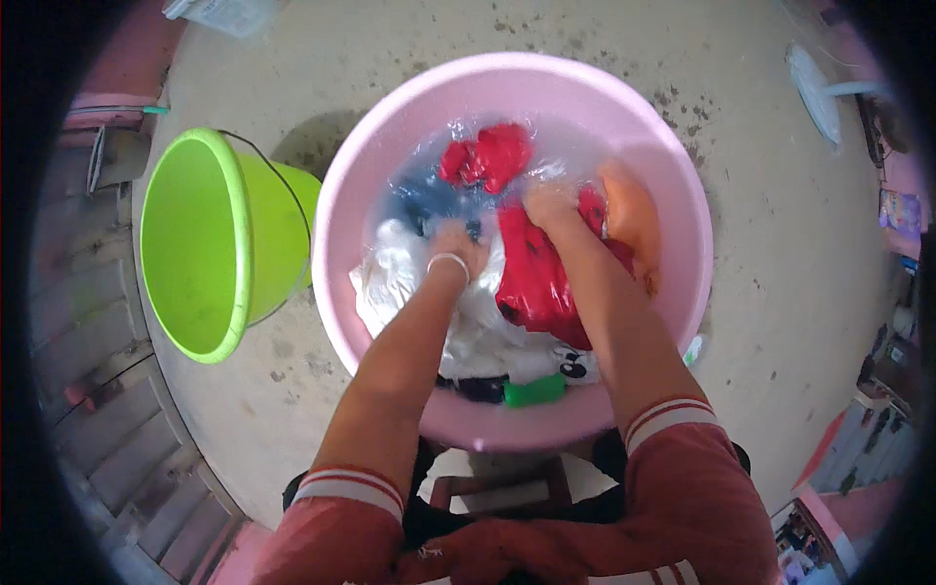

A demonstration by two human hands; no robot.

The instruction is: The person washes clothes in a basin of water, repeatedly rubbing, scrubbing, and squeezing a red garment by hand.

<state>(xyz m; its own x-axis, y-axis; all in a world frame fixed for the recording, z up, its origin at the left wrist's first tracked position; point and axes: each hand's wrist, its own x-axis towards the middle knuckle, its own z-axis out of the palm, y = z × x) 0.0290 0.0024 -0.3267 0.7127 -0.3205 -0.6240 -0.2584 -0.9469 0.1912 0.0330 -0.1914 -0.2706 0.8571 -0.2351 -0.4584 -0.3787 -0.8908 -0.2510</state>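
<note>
A large pink tub [336, 185] holds cloudy water and several wet garments. My right hand [551, 203] is closed on the upper edge of a red garment [531, 278], its fingers partly under the water. To its left, my left hand [462, 244] dips between a white garment [390, 263] and a dark blue cloth [429, 198]; its fingers are submerged and blurred. Another red bunch of cloth [487, 158] rises from the water beyond both hands. An orange cloth [632, 219] rests against the tub's right side.
A lime-green bucket [278, 210] lies on its side, left of the tub. Green [534, 390] and black cloth lie at the tub's near side. A low stool [502, 487] shows below. At the far left stands a pale container [229, 15]; a pale blue round object [812, 93] is far right.
</note>
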